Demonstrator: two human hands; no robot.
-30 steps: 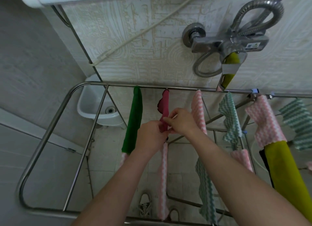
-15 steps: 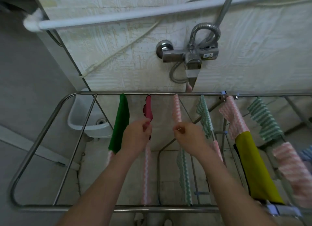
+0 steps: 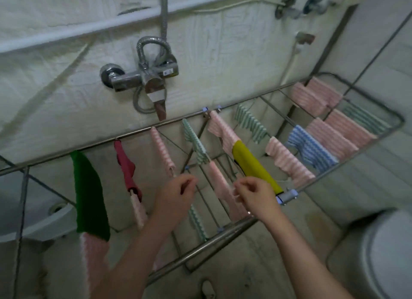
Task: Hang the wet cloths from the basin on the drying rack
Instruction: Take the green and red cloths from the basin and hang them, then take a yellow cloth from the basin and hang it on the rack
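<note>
On the silver drying rack [image 3: 133,134]: a solid green cloth [image 3: 89,193]; a maroon cloth [image 3: 126,167]; a mustard-yellow cloth [image 3: 252,167]; a blue-and-white striped cloth [image 3: 312,151]; a pink-and-white striped cloth [image 3: 217,176].

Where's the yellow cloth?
In the head view, the yellow cloth hangs on the drying rack right of centre, just below a pink striped cloth and just beyond the right hand.
</note>
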